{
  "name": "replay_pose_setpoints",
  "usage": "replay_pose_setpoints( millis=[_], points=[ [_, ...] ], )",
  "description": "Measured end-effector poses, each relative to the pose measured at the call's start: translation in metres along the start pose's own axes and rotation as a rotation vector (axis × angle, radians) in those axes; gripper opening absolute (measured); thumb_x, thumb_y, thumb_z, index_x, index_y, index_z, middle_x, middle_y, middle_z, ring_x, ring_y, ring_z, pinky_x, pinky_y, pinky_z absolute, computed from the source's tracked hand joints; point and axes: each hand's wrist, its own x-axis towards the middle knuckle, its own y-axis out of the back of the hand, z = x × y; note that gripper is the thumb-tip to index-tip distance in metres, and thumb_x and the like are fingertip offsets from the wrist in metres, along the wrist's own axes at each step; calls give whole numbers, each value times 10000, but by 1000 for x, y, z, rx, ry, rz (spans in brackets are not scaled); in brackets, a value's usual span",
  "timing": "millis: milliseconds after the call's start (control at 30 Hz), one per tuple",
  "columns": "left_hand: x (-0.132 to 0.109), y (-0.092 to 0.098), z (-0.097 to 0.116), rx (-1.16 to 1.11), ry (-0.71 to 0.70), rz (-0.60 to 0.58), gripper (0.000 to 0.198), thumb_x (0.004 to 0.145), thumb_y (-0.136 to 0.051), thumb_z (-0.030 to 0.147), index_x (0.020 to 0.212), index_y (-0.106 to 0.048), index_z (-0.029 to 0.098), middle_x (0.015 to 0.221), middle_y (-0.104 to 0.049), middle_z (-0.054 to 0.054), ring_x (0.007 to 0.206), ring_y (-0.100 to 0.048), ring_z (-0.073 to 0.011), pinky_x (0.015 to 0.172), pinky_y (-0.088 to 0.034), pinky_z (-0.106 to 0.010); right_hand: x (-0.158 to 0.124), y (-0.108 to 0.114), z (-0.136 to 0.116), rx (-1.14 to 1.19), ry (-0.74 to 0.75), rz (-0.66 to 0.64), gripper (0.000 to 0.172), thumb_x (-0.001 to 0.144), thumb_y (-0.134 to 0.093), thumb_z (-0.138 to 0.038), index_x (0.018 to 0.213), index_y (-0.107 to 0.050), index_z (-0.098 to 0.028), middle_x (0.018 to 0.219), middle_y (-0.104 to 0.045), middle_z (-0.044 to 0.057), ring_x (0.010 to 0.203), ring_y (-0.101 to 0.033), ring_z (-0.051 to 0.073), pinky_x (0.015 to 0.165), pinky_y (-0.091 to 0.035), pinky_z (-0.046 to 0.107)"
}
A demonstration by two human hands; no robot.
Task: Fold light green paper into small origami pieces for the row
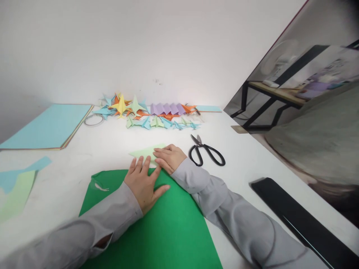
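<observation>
- A person's left hand [144, 185] lies flat at the centre of the frame. Its fingers are spread, the palm is on a large green sheet [174, 231], and the fingertips reach the near edge of a pale green paper [144, 152].
- The right hand [169, 157], just above and right of it, rests on that paper with fingers pressed together and bent. Whether they pinch an edge cannot be told.
- The pale green paper sits at mid-frame on the white table [246, 149], half over the top edge of the green sheet.
- The work looks like setting a crease. It would go best with the flat hand pinning the paper while the other runs firmly along the fold, edges kept lined up.
- Counted near the hands: one pair of black scissors [206, 151], lying apart to the right of the hands, one green sheet and one pale green paper.
- Counted farther off: one ring of tape [94, 119] and one stack of blue-topped paper [49, 125] at upper left, one purple pleated strip [166, 109] at top centre, and one black strip [297, 216] at lower right.
- Two scraps [17, 186], one blue and one pale green, lie at the left edge.
- The folded paper figures [134, 112] at top centre overlap too much for an exact count, though there are clearly many.
</observation>
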Motion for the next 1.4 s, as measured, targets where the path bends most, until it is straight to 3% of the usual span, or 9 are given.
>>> replay_pose_setpoints(
  millis=[267, 400, 567, 700, 800, 933, 1133, 1400],
  points=[
    [1, 0, 10, -78, 28, 6, 571, 758, -298, 648, 1236, -462, 383, 1312, -431, -130, 1239, -289, -430, 971, -205, -588, 1, 7, -2, -11, -7, -74, 406, 876, -356, -410, 1096, -614, -187, 1177, -596, 14, 936, -524, 229, 814, -420, 374],
    [-1, -1, 9, -95, 16, 18, 570, 753, -302, 653, 1244, -444, 400, 1313, -427, -125, 1238, -287, -430, 966, -188, -599, 0, 5, 0, 19, -3, -59, 415, 880, -340, -406, 1096, -614, -182, 1175, -597, 18, 942, -522, 227, 831, -418, 381],
    [5, 1, -10, -57, -56, 4, 574, 742, -312, 664, 1222, -474, 395, 1309, -435, -128, 1224, -316, -413, 960, -161, -614, -1, -1, 8, 124, -44, -17, 482, 907, -215, -423, 1079, -619, -225, 1155, -609, 5, 950, -532, 203, 845, -424, 376],
    [13, 2, -34, -10, -204, -48, 548, 729, -334, 672, 1201, -477, 433, 1313, -434, -125, 1204, -350, -412, 941, -149, -634, -1, -8, 19, 188, -124, 127, 604, 911, -93, -431, 1033, -639, -202, 1037, -666, 35, 895, -570, 184, 820, -454, 329],
    [13, 1, -42, 0, -240, -34, 609, 716, -329, 688, 1252, -421, 412, 1316, -425, -137, 1211, -337, -416, 937, -170, -623, 0, -12, 24, 130, -150, 184, 520, 910, -170, -383, 1061, -619, -168, 1067, -651, 70, 945, -566, 193, 860, -442, 338],
    [11, -3, -41, 5, -234, -2, 687, 707, -342, 694, 1303, -370, 356, 1321, -419, -153, 1222, -323, -405, 953, -156, -610, -1, -12, 24, 5, -77, 42, 381, 851, -365, -309, 1145, -563, -169, 1198, -576, 76, 1072, -497, 235, 895, -414, 403],
    [11, -6, -39, -8, -182, -10, 747, 711, -332, 695, 1280, -444, 224, 1337, -402, -185, 1240, -308, -388, 986, -126, -591, -2, -10, 19, -73, -85, -71, 361, 847, -380, -234, 1169, -542, -205, 1252, -532, 59, 1137, -456, 253, 868, -409, 442],
    [12, -2, -38, -70, -225, -65, 710, 706, -353, 693, 1263, -464, 267, 1356, -417, -63, 1228, -274, -441, 973, -109, -627, 5, -4, 5, -76, -119, -124, 389, 869, -345, -313, 1198, -510, -187, 1285, -501, 50, 1200, -404, 255, 925, -339, 472]
  ],
)
